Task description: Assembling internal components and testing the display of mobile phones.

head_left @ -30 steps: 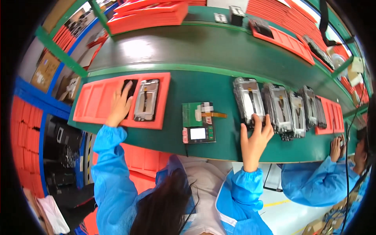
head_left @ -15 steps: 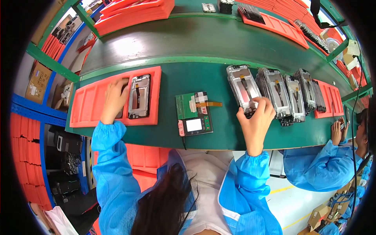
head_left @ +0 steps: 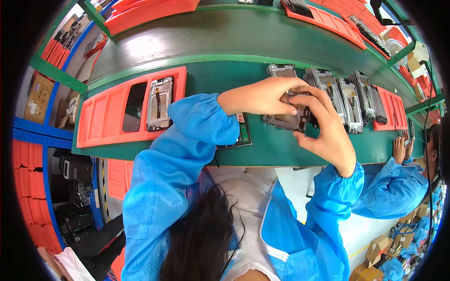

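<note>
My left hand point(head_left: 268, 95) reaches across to the pile of metal phone frames, its fingers and thumb curled at the upper edge of a phone frame point(head_left: 282, 122). My right hand point(head_left: 329, 135) is closed at the same frame's right side, thumb below and fingers above. The fingers partly hide the frame. Behind it shows the top of another phone frame point(head_left: 281, 70). On the left, a red foam tray point(head_left: 101, 119) holds a glossy black phone screen point(head_left: 135, 107) and a phone frame point(head_left: 160, 104) with a dark ribbon cable. My left sleeve mostly covers a small test board point(head_left: 244, 133).
More stacked phone frames point(head_left: 323, 79) stand to the right, beside another red foam tray point(head_left: 391, 110). A raised shelf point(head_left: 225, 42) with red trays runs behind the bench. A co-worker's hands point(head_left: 401, 147) are at the right end. Shelving with red foam stands left.
My left hand has left the tray and crossed right to the phone frames, exposing the black screen. My right hand has shifted slightly right and turned. The view has moved a little.
</note>
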Tool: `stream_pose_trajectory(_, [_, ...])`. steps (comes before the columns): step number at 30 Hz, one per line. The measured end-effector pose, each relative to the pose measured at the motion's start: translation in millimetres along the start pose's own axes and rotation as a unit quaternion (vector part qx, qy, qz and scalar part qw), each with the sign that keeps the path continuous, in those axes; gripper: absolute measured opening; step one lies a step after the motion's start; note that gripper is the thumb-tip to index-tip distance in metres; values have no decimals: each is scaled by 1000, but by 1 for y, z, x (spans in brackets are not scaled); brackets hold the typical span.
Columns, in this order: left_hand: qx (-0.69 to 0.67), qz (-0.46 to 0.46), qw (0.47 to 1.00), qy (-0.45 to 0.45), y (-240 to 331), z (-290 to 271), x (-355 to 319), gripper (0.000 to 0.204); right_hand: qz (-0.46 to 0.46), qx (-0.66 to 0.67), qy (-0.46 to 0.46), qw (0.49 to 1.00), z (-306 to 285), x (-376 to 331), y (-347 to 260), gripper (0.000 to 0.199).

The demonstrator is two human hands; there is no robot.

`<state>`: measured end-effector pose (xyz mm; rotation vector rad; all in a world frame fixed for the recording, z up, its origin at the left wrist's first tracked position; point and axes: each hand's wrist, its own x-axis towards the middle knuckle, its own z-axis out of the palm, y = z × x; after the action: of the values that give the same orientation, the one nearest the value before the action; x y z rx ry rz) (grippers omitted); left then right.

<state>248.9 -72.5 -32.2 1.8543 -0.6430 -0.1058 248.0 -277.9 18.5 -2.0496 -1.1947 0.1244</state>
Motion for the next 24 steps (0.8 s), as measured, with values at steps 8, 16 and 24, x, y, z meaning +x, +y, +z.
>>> stream_pose_trajectory(8, [-212,-45,968,130,-29,-1,-7,25,-23,-44,209,977,57,-29,17,48])
stream_pose_trajectory(16, [-231,-36,960,156,-30,-5,-19,18,156,97,279,943,149,-38,-8,55])
stream_pose_trajectory(24, [-207,-39,969,133,-36,-12,-21,15,175,18,307,935,157,-10,5,47])
